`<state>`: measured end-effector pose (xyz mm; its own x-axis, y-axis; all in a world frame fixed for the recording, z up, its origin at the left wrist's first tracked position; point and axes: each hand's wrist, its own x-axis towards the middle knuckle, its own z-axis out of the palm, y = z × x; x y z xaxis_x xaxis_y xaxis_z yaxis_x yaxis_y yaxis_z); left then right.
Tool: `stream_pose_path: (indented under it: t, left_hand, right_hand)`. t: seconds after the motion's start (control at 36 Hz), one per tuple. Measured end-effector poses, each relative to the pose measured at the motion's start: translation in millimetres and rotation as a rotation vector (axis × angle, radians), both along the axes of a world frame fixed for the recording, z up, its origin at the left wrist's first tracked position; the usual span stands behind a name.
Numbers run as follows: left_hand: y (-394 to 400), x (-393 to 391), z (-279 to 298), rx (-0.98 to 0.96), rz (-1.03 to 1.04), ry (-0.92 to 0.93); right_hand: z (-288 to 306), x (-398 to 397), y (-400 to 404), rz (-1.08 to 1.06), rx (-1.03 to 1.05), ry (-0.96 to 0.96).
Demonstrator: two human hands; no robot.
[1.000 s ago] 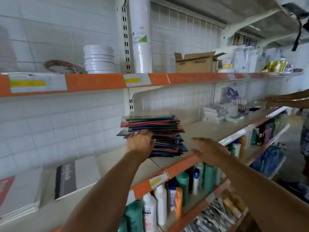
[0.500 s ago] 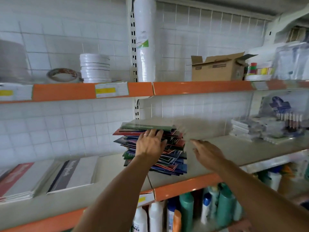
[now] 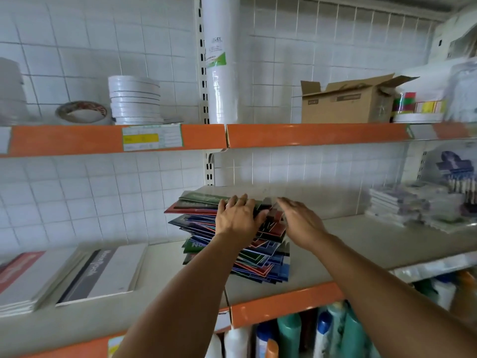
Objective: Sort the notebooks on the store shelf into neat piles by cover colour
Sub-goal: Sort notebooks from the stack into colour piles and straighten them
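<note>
An untidy pile of notebooks (image 3: 198, 223) with green, red and blue covers stands on the middle shelf (image 3: 361, 244), many of them skewed. A green notebook (image 3: 201, 198) lies on top. My left hand (image 3: 237, 215) rests flat on the top of the pile, fingers spread over the green cover and thumb against the front edge of the upper books. My right hand (image 3: 299, 223) touches the right edge of the upper books with its fingers stretched out. Neither hand has lifted anything. The hands hide the pile's top right part.
Large white pads (image 3: 103, 272) lie to the left on the same shelf, and wrapped packs (image 3: 402, 205) to the right. The upper shelf holds tape rolls (image 3: 134, 99), a tall white roll (image 3: 219, 60) and a cardboard box (image 3: 346, 102). Bottles (image 3: 289, 334) stand below.
My view has swung left and closer to the pile. My left hand has slid up onto its top, and my right hand has come in from the shelf front to the pile's right edge.
</note>
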<state>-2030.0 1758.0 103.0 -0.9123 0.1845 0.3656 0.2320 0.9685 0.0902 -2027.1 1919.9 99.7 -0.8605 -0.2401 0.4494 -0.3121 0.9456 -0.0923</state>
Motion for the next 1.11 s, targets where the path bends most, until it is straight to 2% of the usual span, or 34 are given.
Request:
stream_pose_path:
  t: [0.17,0.42,0.69,0.94,1.03,1.11]
  left_hand:
    - [-18.3,8.5,6.4,0.013,0.081,0.066]
    - [-28.2,26.1,20.5,-0.109,0.229,0.073]
    - [-25.2,28.2,21.2,-0.299,0.399,0.108]
    - [-24.8,37.5,20.7,-0.227,0.368,0.131]
    - [-27.5,39.3,19.7,-0.196,0.364,0.120]
    - [-29.5,42.5,18.8,-0.178,0.358,0.117]
  right_hand:
    - [7.1,-14.4,-15.6,0.052,-0.001,-0.004]
    - [4.8,-25.7,-20.7,0.092,-0.010,-0.019]
    - [2.2,-19.5,-15.2,0.129,0.156,0.187]
    - [2.0,-13.9,-7.7,0.194,0.120,0.368]
    - [6.5,-4.4,-3.8,0.216,0.076,0.312]
    - [10.0,-0.7,2.2,0.204,0.070,0.157]
